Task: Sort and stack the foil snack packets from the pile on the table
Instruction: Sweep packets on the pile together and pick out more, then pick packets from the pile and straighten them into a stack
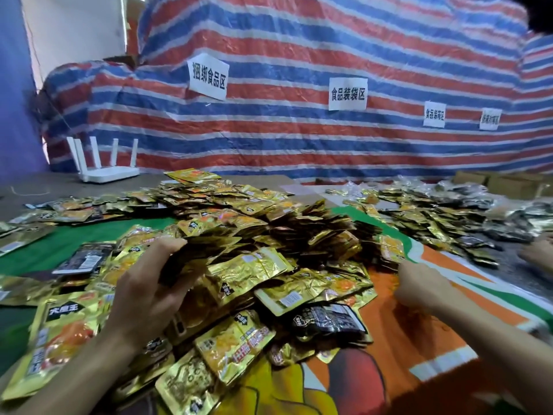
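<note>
**Fig.** L hand (146,283): fingers curled wide round a thick, edge-on stack of gold packets (209,253), top finger hooked over its upper edge, at the near-left side of the pile (269,223). R hand (419,287): motion-blurred, at the pile's right edge, fingertips close to the packets; cannot tell if it pinches one. Pile: flat rectangular sachets of crinkled, glossy gold foil w/ orange print & small white labels. A few black packets (326,320) are mixed in at the front. It lies mid-table (45,187) on a smooth printed cloth (425,348), orange/green. Behind: woven striped tarp (299,139), red/blue/white, w/ paper signs (208,77). White router (107,173) at far left.
</note>
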Motion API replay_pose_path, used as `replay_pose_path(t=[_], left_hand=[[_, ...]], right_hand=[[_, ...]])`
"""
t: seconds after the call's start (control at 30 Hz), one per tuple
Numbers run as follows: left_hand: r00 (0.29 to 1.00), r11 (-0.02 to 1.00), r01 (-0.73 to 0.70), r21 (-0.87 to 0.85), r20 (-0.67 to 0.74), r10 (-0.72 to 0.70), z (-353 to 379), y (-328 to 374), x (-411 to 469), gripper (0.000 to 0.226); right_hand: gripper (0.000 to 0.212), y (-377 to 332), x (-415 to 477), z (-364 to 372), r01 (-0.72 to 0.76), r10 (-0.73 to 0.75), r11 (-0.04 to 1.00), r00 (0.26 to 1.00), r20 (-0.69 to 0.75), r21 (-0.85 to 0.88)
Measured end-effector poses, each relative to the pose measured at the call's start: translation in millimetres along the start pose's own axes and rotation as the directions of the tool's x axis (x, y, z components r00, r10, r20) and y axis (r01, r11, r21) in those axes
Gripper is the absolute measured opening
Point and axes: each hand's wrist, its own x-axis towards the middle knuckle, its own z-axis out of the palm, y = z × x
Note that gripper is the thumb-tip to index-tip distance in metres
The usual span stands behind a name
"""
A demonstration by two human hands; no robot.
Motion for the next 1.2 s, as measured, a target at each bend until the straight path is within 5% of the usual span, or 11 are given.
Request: replay_pose_path(t=[0.13, 0.33, 0.53, 0.7, 0.83, 1.0, 1.2], left_hand=[[0.99, 0.97, 0.107, -0.218, -0.072, -0.125, -2, 10, 4, 0.038], [0.887, 0.763, 0.381, -0.522, -0.028, -0.462, -5, 14, 9, 0.037], [0.78, 0.568, 0.458, -0.684, 0.002, -0.626, -12, 6, 14, 0.046], [0.643, 0.267, 0.451, -0.852, 0.103, -0.759, -19, -8, 21, 0.052], [0.644, 0.053, 0.453, -0.89, 0.286, -0.71, -33, -20, 24, 0.032], [0.657, 0.041, 0.551, -0.833, 0.403, -0.637, -40, -24, 20, 0.044], [0.637, 0.091, 0.61, -0.787, 0.419, -0.647, -29, -19, 20, 0.067]], right_hand=[[0.025, -10, 1, -17, 0.035, -0.024, 0.996, 0.99, -0.142, 0.076], [0.015, -81, -19, -51, 0.314, -0.196, 0.866, 0.929, -0.314, 0.388], [0.013, -183, -55, -66, 0.539, -0.419, 0.488, 0.835, -0.357, 0.686], [0.008, -248, -71, -81, 0.556, -0.484, 0.199, 0.772, -0.412, 0.807], [0.009, -268, -80, -81, 0.468, -0.493, -0.015, 0.765, -0.414, 0.884], [0.011, -269, -87, -66, 0.318, -0.538, -0.173, 0.762, -0.36, 0.932], [0.012, -263, -83, -55, 0.386, -0.535, -0.082, 0.761, -0.367, 0.919]])
